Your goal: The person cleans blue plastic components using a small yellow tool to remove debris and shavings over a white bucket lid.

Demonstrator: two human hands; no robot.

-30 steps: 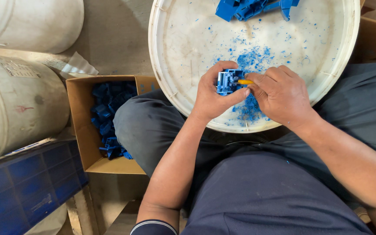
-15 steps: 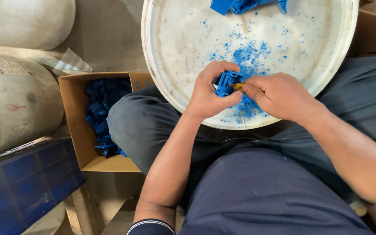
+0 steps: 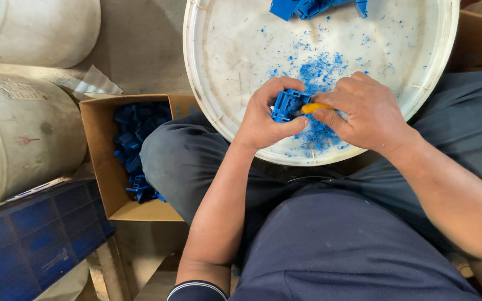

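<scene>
My left hand [image 3: 266,117] grips a small blue plastic part [image 3: 287,105] over the near side of a round white lid [image 3: 213,61] that rests on my lap. My right hand [image 3: 364,114] holds a small tool with a yellow handle [image 3: 314,107], its tip against the blue part. Blue plastic shavings [image 3: 316,75] lie scattered on the lid under and beyond my hands. More blue parts [image 3: 313,6] lie at the lid's far edge.
A cardboard box [image 3: 100,167] with several blue parts [image 3: 135,139] sits left of my knee. White drums [image 3: 20,139] stand at the left. A dark blue crate [image 3: 29,239] is at the bottom left. Another cardboard box edge [image 3: 481,39] shows at the right.
Both hands stay together on the blue part over the lid; the yellow tool shows more clearly between them now. The view has shifted slightly.
</scene>
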